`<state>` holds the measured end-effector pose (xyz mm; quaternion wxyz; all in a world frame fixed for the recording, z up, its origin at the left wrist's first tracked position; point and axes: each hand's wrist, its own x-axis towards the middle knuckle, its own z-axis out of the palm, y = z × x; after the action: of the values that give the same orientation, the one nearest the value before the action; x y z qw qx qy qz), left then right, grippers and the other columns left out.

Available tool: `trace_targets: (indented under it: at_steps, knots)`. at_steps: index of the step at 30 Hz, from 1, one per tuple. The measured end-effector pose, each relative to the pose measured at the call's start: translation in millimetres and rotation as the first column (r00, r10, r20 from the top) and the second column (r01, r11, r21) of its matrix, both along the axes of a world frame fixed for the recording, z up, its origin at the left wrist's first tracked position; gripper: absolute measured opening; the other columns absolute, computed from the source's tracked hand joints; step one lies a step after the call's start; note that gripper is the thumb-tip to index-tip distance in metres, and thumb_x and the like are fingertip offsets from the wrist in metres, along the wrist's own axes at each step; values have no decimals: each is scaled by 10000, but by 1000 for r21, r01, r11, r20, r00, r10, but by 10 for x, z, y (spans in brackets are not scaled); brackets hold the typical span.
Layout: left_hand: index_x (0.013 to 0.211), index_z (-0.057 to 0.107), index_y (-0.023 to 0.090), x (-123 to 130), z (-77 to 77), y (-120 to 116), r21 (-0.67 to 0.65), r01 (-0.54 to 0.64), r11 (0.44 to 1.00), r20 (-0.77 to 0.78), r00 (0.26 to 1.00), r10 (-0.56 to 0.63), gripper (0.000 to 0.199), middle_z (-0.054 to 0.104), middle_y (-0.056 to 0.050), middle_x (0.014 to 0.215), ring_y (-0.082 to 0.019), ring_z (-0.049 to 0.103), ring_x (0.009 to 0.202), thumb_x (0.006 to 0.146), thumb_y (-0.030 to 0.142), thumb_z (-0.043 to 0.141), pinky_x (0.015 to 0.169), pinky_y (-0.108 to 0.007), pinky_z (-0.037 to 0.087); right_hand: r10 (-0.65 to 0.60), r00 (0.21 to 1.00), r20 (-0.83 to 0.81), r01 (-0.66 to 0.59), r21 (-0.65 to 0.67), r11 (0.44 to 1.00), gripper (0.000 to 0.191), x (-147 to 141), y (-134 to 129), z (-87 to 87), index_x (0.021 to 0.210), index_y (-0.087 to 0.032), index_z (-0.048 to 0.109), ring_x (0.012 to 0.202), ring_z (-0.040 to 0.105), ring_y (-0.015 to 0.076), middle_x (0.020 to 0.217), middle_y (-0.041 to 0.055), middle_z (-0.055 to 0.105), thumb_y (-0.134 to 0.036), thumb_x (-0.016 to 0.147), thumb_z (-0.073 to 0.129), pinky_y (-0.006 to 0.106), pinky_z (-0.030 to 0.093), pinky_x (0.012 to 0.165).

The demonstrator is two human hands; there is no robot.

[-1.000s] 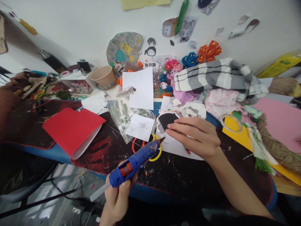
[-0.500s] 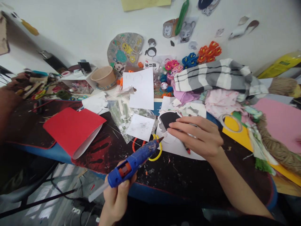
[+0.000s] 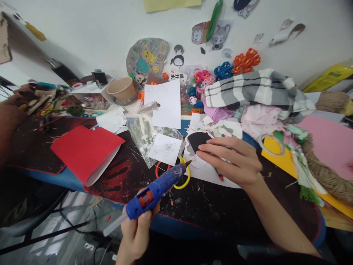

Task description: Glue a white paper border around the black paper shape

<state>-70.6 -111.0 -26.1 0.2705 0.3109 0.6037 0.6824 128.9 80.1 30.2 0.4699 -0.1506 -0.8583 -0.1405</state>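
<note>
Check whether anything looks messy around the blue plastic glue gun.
Yes: the square white paper beyond the glue gun has dark grey smudges marring it, and a tiny orange scrap litters the black, red-edged mat beside the gun.

White label (image 3: 178,74): apparently "喝开水".

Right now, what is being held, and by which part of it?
The left hand holds the blue glue gun near its rear. Fingers of the right hand seem to touch the black piece; grip unclear.
</note>
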Motion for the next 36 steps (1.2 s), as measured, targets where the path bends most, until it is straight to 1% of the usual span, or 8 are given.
trace_targets:
  at_steps: [5, 9, 12, 17, 21, 27, 33, 36]
  knots:
    - [1135, 666, 258, -22, 27, 9, -3, 43, 999, -40, 998, -43, 235, 689, -51, 1125, -239, 735, 878, 916, 341, 641, 644, -304, 656, -1, 1000, 7, 1, -2, 1000, 179, 6, -14, 3, 888, -187, 741, 848, 724, 179, 875, 11, 786, -25, 816, 723, 287, 613, 713]
    - [1121, 660, 222, -16, 6, -43, -38, 50, 998, -65, 997, -53, 230, 680, -88, 1164, -276, 722, 947, 921, 328, 625, 682, -332, 664, -5, 1000, 9, 5, -8, 1000, 181, 12, -14, -4, 907, -195, 738, 872, 718, 180, 885, 13, 776, -37, 819, 725, 288, 612, 734]
    - [1127, 662, 226, -21, -25, -73, -70, 36, 997, -47, 998, -40, 237, 654, -92, 1203, -263, 731, 906, 919, 334, 624, 714, -340, 668, -6, 1000, 10, 6, -8, 1000, 189, 14, -14, -5, 910, -190, 732, 872, 717, 181, 889, 15, 775, -31, 809, 734, 288, 613, 742]
    - [1108, 663, 231, -39, -16, -24, -32, 38, 999, -31, 999, -39, 285, 673, -95, 1132, -257, 730, 856, 876, 395, 679, 670, -339, 669, 3, 1000, 14, -3, -6, 1000, 183, 16, -26, -1, 892, -169, 736, 865, 722, 191, 877, 25, 779, -14, 794, 740, 297, 617, 753]
    - [1142, 649, 250, -19, 7, 12, -15, 5, 1000, -38, 999, -6, 275, 674, -70, 1155, -243, 732, 871, 892, 361, 670, 670, -333, 666, 4, 1000, 13, -4, -11, 1000, 186, 20, -33, -3, 901, -168, 743, 884, 725, 190, 882, 30, 775, -19, 789, 747, 292, 615, 768]
    - [1134, 659, 251, -29, 10, -15, -4, 55, 999, -30, 998, -55, 255, 711, -59, 1075, -245, 733, 893, 902, 355, 660, 654, -298, 656, -11, 1000, 18, 11, -13, 1000, 182, 32, -32, -1, 920, -193, 742, 899, 721, 180, 901, 12, 781, -39, 826, 718, 291, 626, 770]
    - [1127, 665, 253, -30, 2, -10, -12, 8, 1000, -21, 1000, -8, 247, 672, -54, 1162, -253, 734, 911, 897, 343, 667, 722, -348, 671, 6, 1000, 14, -6, -4, 1000, 169, 23, -43, 21, 876, -183, 740, 858, 732, 179, 877, 12, 791, -25, 822, 717, 282, 629, 733]
    - [1123, 666, 252, -22, -3, 3, 1, 0, 1000, -16, 1000, 0, 255, 679, -61, 1129, -249, 734, 873, 890, 356, 675, 671, -338, 672, 14, 1000, 20, -14, -9, 1000, 163, 10, -50, 28, 866, -175, 743, 846, 735, 179, 867, 15, 793, -21, 826, 710, 280, 628, 717]
